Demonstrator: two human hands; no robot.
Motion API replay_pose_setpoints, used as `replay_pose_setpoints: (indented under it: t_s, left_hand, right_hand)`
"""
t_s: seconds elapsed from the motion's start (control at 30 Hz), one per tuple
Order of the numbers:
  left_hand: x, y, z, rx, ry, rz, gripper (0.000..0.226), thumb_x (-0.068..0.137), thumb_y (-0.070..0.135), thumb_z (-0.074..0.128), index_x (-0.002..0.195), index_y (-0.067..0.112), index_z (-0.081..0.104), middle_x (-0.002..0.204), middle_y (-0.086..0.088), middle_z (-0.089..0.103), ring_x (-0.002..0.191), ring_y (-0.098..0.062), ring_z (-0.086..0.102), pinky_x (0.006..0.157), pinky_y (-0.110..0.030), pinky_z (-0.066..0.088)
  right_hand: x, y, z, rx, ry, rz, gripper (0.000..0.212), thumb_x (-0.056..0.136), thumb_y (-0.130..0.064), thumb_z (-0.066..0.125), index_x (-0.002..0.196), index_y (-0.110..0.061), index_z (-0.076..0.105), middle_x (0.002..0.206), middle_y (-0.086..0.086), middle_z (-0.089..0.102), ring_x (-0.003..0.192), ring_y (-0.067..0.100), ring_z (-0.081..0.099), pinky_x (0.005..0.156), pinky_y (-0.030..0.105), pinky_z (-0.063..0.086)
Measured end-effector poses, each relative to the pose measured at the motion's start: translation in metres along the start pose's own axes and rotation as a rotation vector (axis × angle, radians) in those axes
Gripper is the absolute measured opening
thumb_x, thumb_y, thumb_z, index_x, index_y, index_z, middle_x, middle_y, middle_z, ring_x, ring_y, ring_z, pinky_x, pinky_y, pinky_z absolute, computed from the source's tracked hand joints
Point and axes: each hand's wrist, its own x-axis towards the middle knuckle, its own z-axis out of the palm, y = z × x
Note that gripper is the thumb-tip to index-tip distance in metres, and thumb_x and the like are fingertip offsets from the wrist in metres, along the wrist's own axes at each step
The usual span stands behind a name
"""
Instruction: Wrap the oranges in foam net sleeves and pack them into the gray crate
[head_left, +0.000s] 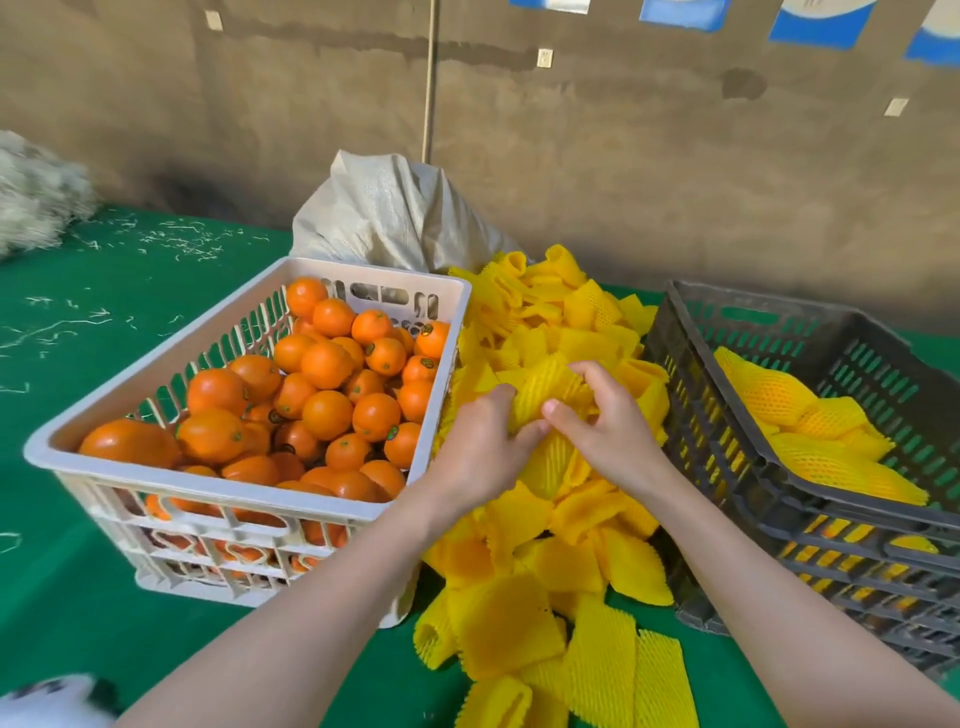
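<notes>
A white crate (104, 415) on the left holds many bare oranges (327, 410). Between the crates lies a pile of yellow foam net sleeves (566, 561). Both hands meet over the pile: my left hand (478, 447) and my right hand (608, 421) pinch the same yellow sleeve (545, 384) from either side. I cannot tell whether an orange is inside it. The gray crate (737, 457) on the right contains several wrapped oranges (810, 431).
The table is covered in green cloth (78, 571) with scattered pale shreds at the back left. A whitish woven sack (395, 213) stands behind the white crate against a brown wall. A pale fibrous heap (36, 192) sits at far left.
</notes>
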Motion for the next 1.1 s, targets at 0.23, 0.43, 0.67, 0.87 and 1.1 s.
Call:
replay_pose_setpoints:
  t_s: [0.23,0.43,0.67,0.87,1.1]
  left_hand:
    - [0.028,-0.044,-0.109,-0.291,-0.195,-0.279,0.055,0.086,0.061,0.041,0.091,0.012,0.067,0.082,-0.007,0.071,0.068,-0.019,0.068,0.059,-0.031,0.057]
    - [0.080,-0.129,-0.147,-0.067,0.251,-0.487,0.019,0.093,0.006,0.055,0.112,0.003,0.060,0.102,-0.021,0.065,0.083,-0.027,0.063,0.071,-0.038,0.054]
    - [0.120,-0.192,-0.145,0.526,0.014,-0.560,0.044,0.077,0.030,0.075,0.105,0.004,0.053,0.084,-0.008,0.053,0.083,-0.025,0.053,0.065,-0.035,0.043]
    - [0.124,-0.233,-0.127,0.633,0.014,-0.543,0.082,0.072,0.045,0.078,0.133,0.009,0.037,0.141,-0.021,0.032,0.119,-0.045,0.046,0.092,-0.051,0.045]
    - [0.127,-0.191,-0.133,0.009,0.337,-0.509,0.074,0.067,0.017,0.083,0.130,0.021,0.044,0.140,-0.019,0.030,0.114,-0.038,0.046,0.085,-0.043,0.050]
  right_hand:
    - [0.036,-0.029,0.054,-0.088,0.009,-0.180,0.023,0.092,-0.013,0.057,0.111,-0.002,0.053,0.096,0.002,0.056,0.089,0.012,0.052,0.071,0.023,0.037]
    - [0.067,-0.037,0.130,-0.141,-0.150,-0.121,0.032,0.099,-0.023,0.045,0.125,-0.003,0.045,0.111,0.020,0.058,0.103,0.033,0.054,0.070,0.031,0.032]
    - [0.068,-0.020,0.158,-0.223,-0.160,-0.084,0.025,0.100,-0.026,0.042,0.116,-0.007,0.048,0.089,0.003,0.045,0.085,0.026,0.047,0.066,0.030,0.026]
    - [0.067,-0.018,0.158,-0.211,-0.143,-0.099,0.030,0.100,-0.026,0.042,0.121,-0.006,0.047,0.107,0.015,0.053,0.095,0.028,0.049,0.067,0.026,0.022]
    - [0.067,-0.019,0.157,-0.158,-0.110,-0.093,0.028,0.099,-0.021,0.044,0.120,-0.004,0.049,0.115,0.015,0.050,0.107,0.027,0.047,0.080,0.030,0.033]
